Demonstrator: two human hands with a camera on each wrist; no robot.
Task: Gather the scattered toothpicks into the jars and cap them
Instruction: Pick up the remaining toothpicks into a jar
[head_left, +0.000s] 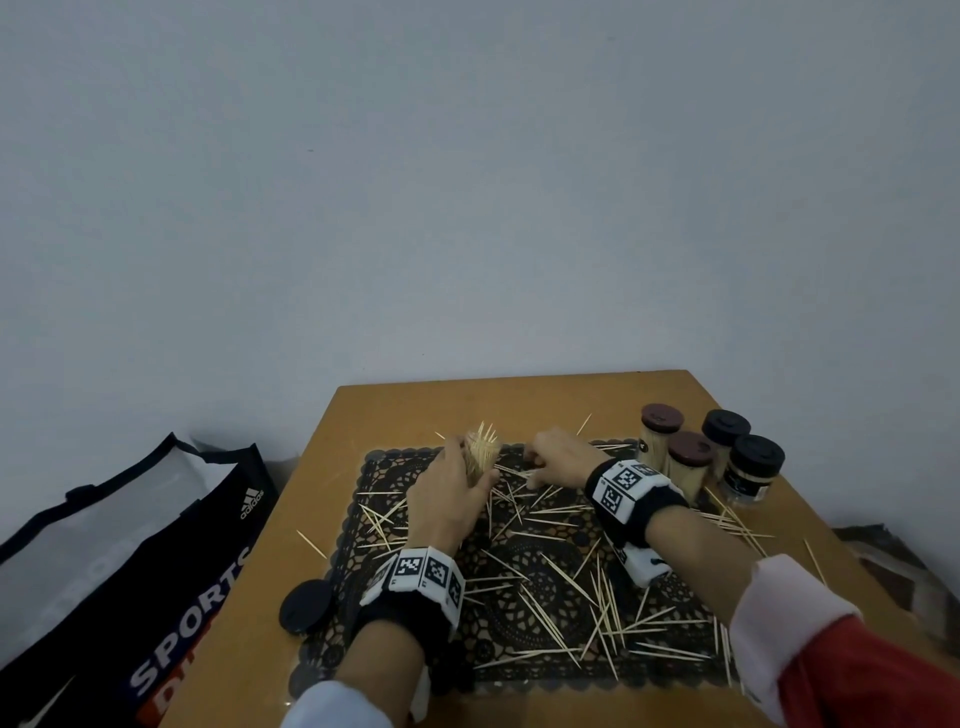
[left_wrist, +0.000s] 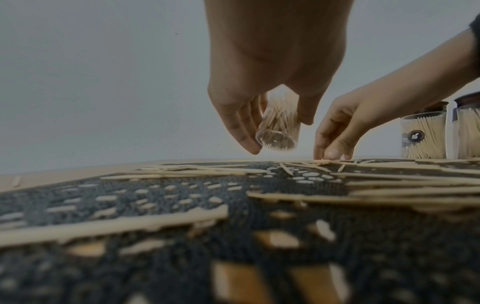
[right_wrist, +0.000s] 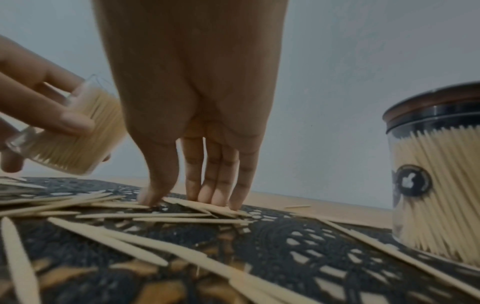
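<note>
My left hand (head_left: 462, 467) grips a clear open jar (head_left: 483, 447) part-full of toothpicks and holds it tilted just above the mat's far left; it is the same jar (left_wrist: 278, 127) in the left wrist view. My right hand (head_left: 550, 460) is just to its right. Its thumb and fingertips (right_wrist: 207, 197) touch down on loose toothpicks (right_wrist: 145, 215) on the mat, with a gap between thumb and fingers. Many scattered toothpicks (head_left: 602, 618) lie over the black lace mat (head_left: 530, 566). A loose black lid (head_left: 306, 605) rests at the mat's near left edge.
Several capped, full jars (head_left: 691, 462) stand in a cluster at the table's far right, one close to my right hand (right_wrist: 436, 185). The wooden table (head_left: 363, 415) stands against a grey wall. A black sports bag (head_left: 130, 571) sits on the floor to the left.
</note>
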